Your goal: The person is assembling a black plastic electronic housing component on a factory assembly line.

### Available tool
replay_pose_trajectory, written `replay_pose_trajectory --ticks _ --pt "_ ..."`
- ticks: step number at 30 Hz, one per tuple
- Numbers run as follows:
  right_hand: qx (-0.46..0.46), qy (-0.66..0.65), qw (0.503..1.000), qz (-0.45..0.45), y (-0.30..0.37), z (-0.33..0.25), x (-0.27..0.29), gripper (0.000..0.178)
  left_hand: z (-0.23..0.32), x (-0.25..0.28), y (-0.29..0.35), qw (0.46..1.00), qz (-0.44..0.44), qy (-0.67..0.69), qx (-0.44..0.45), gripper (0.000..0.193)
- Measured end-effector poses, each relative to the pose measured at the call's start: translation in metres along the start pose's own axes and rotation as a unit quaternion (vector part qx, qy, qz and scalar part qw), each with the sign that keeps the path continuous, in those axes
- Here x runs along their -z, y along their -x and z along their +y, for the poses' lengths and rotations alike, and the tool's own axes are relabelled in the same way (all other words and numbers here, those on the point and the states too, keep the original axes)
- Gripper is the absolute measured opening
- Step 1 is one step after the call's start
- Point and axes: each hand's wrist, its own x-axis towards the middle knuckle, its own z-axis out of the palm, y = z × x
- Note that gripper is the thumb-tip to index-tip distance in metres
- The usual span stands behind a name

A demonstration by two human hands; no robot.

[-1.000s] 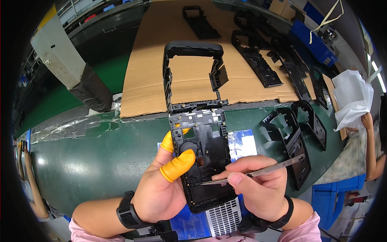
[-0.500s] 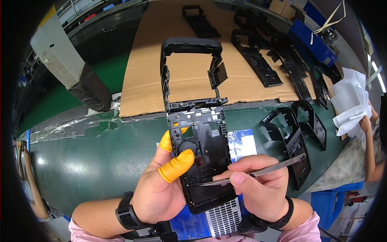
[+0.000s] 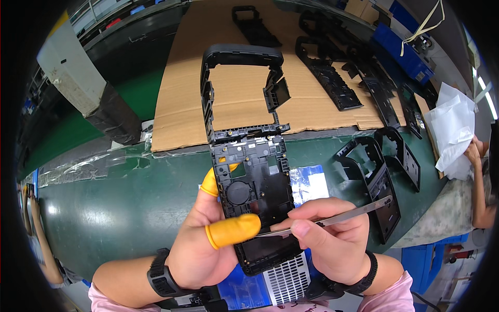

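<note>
A black openwork frame (image 3: 273,183) is held lengthwise, metal tweezers (image 3: 345,215) slanting across its near half.

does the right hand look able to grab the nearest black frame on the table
Probably not: the right hand pinches a thin metal tool, though the way to that black frame looks clear.

Left hand (image 3: 195,249) cupped — thumb pointing right, right hand (image 3: 335,236) pinching — thumb against forefinger, forearms (image 3: 123,278) angled inward
</note>
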Motion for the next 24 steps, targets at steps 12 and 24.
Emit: replay_pose_trajectory --ticks 12,24 --pt "-0.025 -0.016 0.999 0.041 0.002 -0.012 0.004 0.019 -0.001 0.006 -0.002 0.999 0.015 -0.051 0.009 0.085" --pt "-0.207 0.009 0.977 0.051 0.017 -0.010 0.021 0.016 0.012 0.006 -0.013 0.991 0.068 -0.064 -0.093 0.053"
